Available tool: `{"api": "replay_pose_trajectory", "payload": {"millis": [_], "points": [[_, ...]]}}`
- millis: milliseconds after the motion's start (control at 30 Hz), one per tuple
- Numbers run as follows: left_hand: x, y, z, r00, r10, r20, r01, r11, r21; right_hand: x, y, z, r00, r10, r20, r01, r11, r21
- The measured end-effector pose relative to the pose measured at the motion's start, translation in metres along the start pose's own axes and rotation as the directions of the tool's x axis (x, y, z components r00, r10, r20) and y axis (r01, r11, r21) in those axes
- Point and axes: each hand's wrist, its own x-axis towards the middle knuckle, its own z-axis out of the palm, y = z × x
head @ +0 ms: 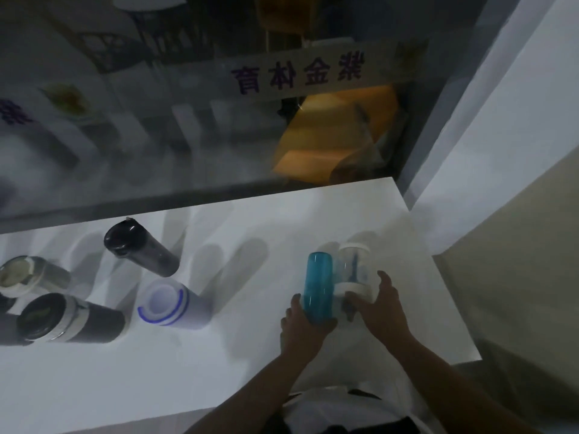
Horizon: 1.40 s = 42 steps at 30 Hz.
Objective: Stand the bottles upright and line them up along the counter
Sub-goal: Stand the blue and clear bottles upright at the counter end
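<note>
White counter (pixel 313 214): left hand (pixel 300 327) grips blue bottle (pixel 318 286), right hand (pixel 387 303) clasps clear bottle (pixel 354 270); touching bottles risk toppling on release.

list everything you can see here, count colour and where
counter: 1, white, runs across the view below a glass pane
teal bottle: 1, translucent teal, right of centre, in the left hand
clear bottle: 1, clear with white bands, just right of the teal bottle, at the right hand
black bottle: 1, black, left, near the glass
white bottle: 1, white with blue rings, left of centre
banded bottle: 1, black with silver band, front left
grey bottle: 1, grey and white, far left edge
glass pane: 1, with purple characters, behind the counter
left hand: 1, gripping the teal bottle
right hand: 1, fingers spread on the clear bottle
</note>
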Motion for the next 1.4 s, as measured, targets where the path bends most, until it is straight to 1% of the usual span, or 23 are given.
{"api": "replay_pose_trajectory", "payload": {"millis": [100, 200, 267, 333, 400, 467, 567, 600, 700, 800, 900, 1033, 1200, 1300, 1400], "points": [[-0.001, -0.001, -0.005, 1.000, -0.014, -0.021, 0.013, 1.000, -0.028, 0.014, -0.007, -0.001, 0.996, 0.060, 0.072, -0.065, 0.995, 0.072], [-0.006, -0.001, -0.024, 0.997, -0.015, -0.071, 0.012, 0.999, -0.051, 0.030, 0.002, 0.005, 0.986, 0.122, 0.115, -0.138, 0.981, 0.139], [-0.009, 0.004, -0.044, 0.995, -0.009, -0.098, 0.000, 0.996, -0.087, 0.040, 0.014, 0.012, 0.979, 0.093, 0.180, -0.126, 0.975, 0.183], [-0.011, 0.014, -0.070, 0.993, 0.019, -0.115, -0.031, 0.994, -0.106, 0.029, 0.006, 0.007, 0.974, 0.070, 0.215, -0.121, 0.964, 0.235], [-0.010, 0.027, -0.097, 0.990, 0.063, -0.126, -0.070, 0.996, -0.058, 0.019, 0.000, 0.001, 0.977, 0.053, 0.205, -0.104, 0.963, 0.249], [-0.007, 0.042, -0.121, 0.987, 0.090, -0.134, -0.085, 0.995, 0.046, 0.017, 0.000, 0.001, 0.979, 0.037, 0.199, -0.089, 0.962, 0.258], [0.003, 0.067, -0.153, 0.978, 0.146, -0.148, -0.107, 0.964, 0.245, 0.015, 0.004, 0.003, 0.976, 0.034, 0.214, -0.083, 0.970, 0.227], [0.008, 0.076, -0.163, 0.975, 0.165, -0.151, -0.119, 0.954, 0.277, 0.014, 0.006, 0.004, 0.975, 0.024, 0.220, -0.074, 0.972, 0.222], [0.028, 0.095, -0.188, 0.965, 0.195, -0.175, -0.115, 0.914, 0.389, 0.016, 0.015, 0.009, 0.973, 0.056, 0.225, -0.098, 0.979, 0.181], [0.051, 0.107, -0.204, 0.958, 0.226, -0.174, -0.098, 0.833, 0.545, 0.024, 0.029, 0.021, 0.974, 0.073, 0.215, -0.089, 0.994, 0.067], [0.073, 0.109, -0.215, 0.962, 0.234, -0.141, -0.096, 0.771, 0.629, 0.015, 0.028, 0.025, 0.984, 0.024, 0.178, -0.011, 0.997, -0.072], [0.094, 0.104, -0.223, 0.961, 0.250, -0.115, -0.109, 0.729, 0.675, 0.000, 0.020, 0.026, 0.992, 0.000, 0.127, 0.015, 0.993, -0.114], [0.106, 0.087, -0.223, 0.969, 0.228, -0.098, -0.113, 0.757, 0.643, -0.012, 0.020, 0.028, 0.999, -0.003, 0.039, 0.008, 0.992, -0.124], [0.110, 0.079, -0.226, 0.970, 0.228, -0.083, -0.126, 0.764, 0.632, -0.019, 0.022, 0.031, 0.998, -0.043, -0.036, 0.038, 0.989, -0.142], [0.110, 0.075, -0.229, 0.971, 0.227, -0.071, -0.135, 0.772, 0.621, -0.025, 0.025, 0.034, 0.995, -0.081, -0.050, 0.071, 0.982, -0.173]]}}
